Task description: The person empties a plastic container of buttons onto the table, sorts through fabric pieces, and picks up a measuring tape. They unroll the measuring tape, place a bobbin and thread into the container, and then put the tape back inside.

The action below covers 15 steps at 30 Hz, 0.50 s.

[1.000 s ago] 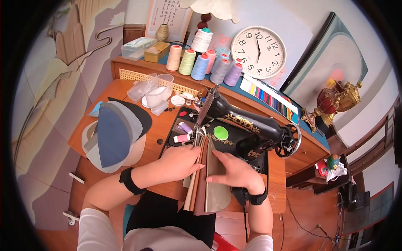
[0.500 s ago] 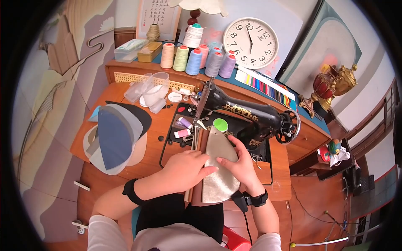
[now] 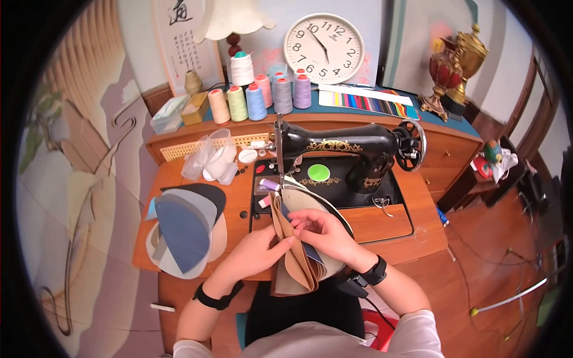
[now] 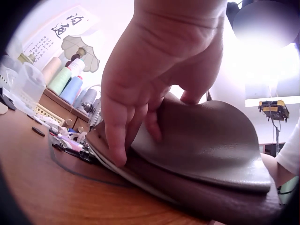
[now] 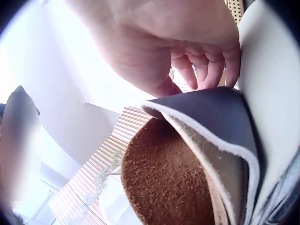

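A stack of curved, pointed leather pieces [image 3: 289, 268] stands fanned apart at the front of the sewing machine table. My left hand [image 3: 258, 250] grips brown pieces on the left side of the stack. In the left wrist view, its fingers straddle a shiny bronze-brown leather piece [image 4: 206, 140]. At the stack's upper edge my right hand [image 3: 329, 237] pinches a dark blue leather piece [image 5: 206, 110]. Rough brown suede [image 5: 164, 173] shows beneath that piece in the right wrist view. Both hands' fingertips come close together. A cream piece [image 3: 301, 200] leans to the right, partly behind the right hand.
The black sewing machine [image 3: 334, 140] stands just behind the stack, with a green disc [image 3: 319, 173] on its bed. More leather pieces [image 3: 182, 230] lie on the left. Thread spools [image 3: 256, 101] and a wall clock [image 3: 324, 48] are at the back. Clear plastic cups [image 3: 218, 155] sit back left.
The view has swung, levelling the machine. The gold-toned piece that faced up under my right hand has turned over leftward. Brown undersides, blue and cream pieces now show, and both hands have come together.
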Motion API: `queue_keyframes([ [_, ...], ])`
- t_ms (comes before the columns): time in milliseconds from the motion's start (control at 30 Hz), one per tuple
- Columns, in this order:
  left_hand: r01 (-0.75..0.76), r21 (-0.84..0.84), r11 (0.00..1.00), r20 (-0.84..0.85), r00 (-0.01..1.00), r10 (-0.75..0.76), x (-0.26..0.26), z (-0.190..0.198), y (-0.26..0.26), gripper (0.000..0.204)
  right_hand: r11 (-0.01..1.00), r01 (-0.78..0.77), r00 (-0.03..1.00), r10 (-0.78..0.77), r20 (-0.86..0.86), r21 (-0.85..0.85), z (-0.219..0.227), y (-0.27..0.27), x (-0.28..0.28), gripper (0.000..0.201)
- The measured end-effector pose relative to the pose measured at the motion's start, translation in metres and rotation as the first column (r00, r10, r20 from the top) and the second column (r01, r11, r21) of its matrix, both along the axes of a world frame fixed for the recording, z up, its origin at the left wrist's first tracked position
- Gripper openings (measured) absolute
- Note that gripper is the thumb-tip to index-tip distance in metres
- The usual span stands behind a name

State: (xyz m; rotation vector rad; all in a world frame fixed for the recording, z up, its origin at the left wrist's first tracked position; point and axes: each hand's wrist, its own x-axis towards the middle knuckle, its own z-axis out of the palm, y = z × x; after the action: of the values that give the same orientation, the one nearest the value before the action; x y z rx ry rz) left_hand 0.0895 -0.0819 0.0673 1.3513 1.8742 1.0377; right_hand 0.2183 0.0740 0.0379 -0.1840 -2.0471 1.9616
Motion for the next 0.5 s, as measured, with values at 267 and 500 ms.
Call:
queue_keyframes([
  [267,0.077,-0.049,0.996,0.212,0.975,-0.065,-0.012,-0.010,0.001,0.028,0.986,0.064,0.998,-0.062,-0.013,0.151,0.005,-0.005,0.008,0.040],
  [500,0.070,-0.068,0.995,0.296,0.954,-0.047,-0.019,-0.015,-0.009,0.030,0.947,0.006,1.000,0.001,-0.020,0.322,0.011,0.004,0.022,0.058],
])
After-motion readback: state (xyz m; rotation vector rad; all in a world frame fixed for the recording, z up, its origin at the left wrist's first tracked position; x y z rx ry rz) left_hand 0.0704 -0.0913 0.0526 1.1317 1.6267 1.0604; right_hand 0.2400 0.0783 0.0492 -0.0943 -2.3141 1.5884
